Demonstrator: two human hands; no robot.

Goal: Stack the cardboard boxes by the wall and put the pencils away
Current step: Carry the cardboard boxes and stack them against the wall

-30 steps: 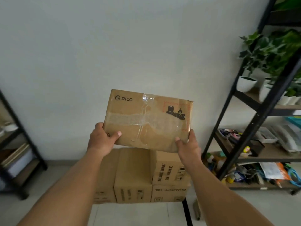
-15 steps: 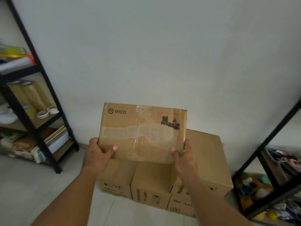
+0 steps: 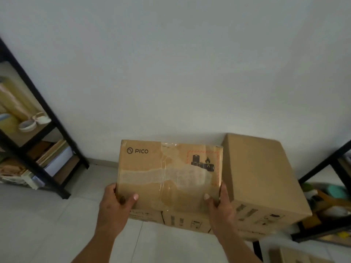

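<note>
Both hands grasp one taped cardboard box [image 3: 169,175], marked PICO and bearing a battery-and-flame label in a red dashed frame. The left hand [image 3: 115,204] grips the near left corner, thumb laid on the upper face. The right hand [image 3: 220,205] grips the near right corner in the same way. The box is closed, with clear tape across its face, so its contents cannot be seen. It sits over a row of lower boxes [image 3: 187,222] standing on the tiled floor [image 3: 47,224] by the white wall [image 3: 171,73]; whether it rests on them or is held just above them cannot be told. Just beside it on the right, a larger plain box [image 3: 260,179] lies on top of the stack, closed, with small printed marks on its near side. A black shelf rack [image 3: 47,139] stands at the left. Its upper shelf carries cardboard tubes [image 3: 11,103] and rolls of tape [image 3: 28,125], and its lower shelf carries flat boards and papers [image 3: 53,154]. A second black rack [image 3: 322,168] is at the right edge, with mixed small items on its low shelf, too blurred to name.
</note>
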